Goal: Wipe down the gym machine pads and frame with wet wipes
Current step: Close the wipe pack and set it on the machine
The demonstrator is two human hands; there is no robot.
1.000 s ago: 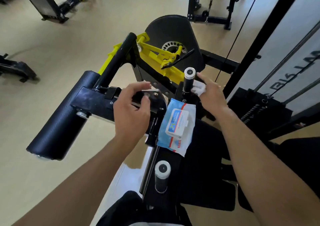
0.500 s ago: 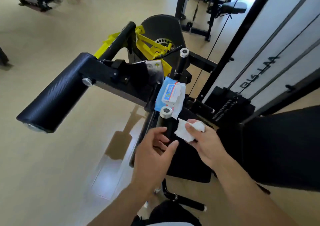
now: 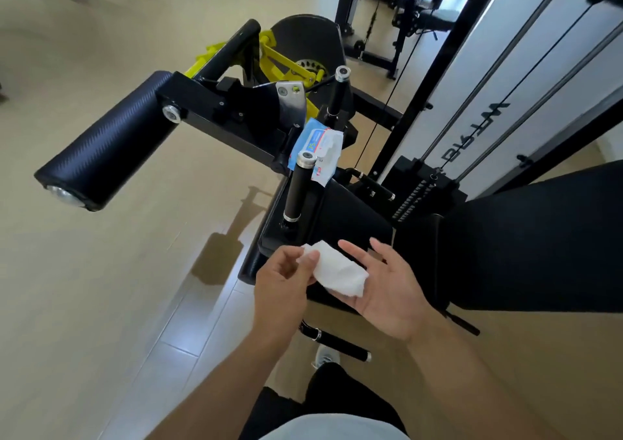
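In the lower middle of the frame both hands meet over the black seat pad [image 3: 340,217]. A white wipe [image 3: 338,272] lies across the palm of the right hand [image 3: 387,288], whose fingers are relaxed and almost straight, not closed around it. The left hand [image 3: 283,281] pinches the left end of the wipe between thumb and fingers. Just above the hands stands a black handle [image 3: 298,186] with a silver cap. Behind it, in the centre, the blue wipes pack [image 3: 315,146] rests on the frame [image 3: 232,132]. The roller pad [image 3: 108,156] stretches to the middle left.
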